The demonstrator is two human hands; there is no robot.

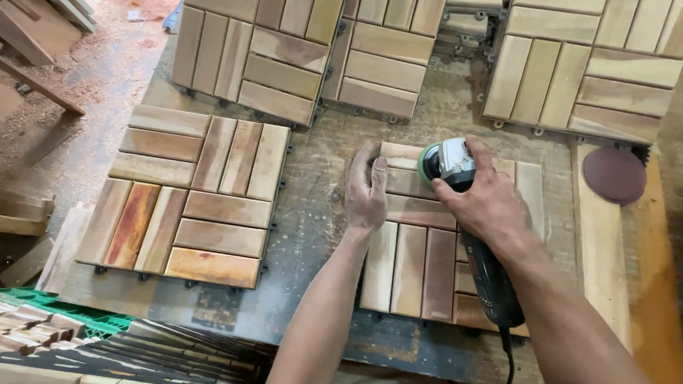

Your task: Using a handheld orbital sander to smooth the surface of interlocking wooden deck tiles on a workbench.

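— What's the right hand [487, 201] doing?

— It's wrapped over the head of a power sander [465, 214], fingers curled round the grey and green top. The dark body of the tool runs back under the wrist toward the person, and its cord [510, 360] hangs off the near edge of the surface [317, 214].

— And what's the sander on?

— A wooden slat tile [411, 270], directly beneath both hands. The sander head sits on the far part of that tile, just right of the left hand.

— So the left hand [366, 192] is on the tile too?

— Yes, pressed flat on its far left corner, fingers spread fairly wide and pointing away from the person, holding nothing. Its fingertips reach the tile's far edge. The two hands are just beside each other, with the sander head between them.

— Anything else around?

— Well to the left of the left hand lies another slat tile [189, 196], with one reddish strip. Beyond both hands, three more tiles lie side by side; the middle one [384, 50] is straight ahead. To the right of the right hand there's a round dark red sanding disc [614, 174] lying on a plank [600, 244] that runs along the tile's right side. Near the left elbow, a stack of slats [99, 358] sits low and close.
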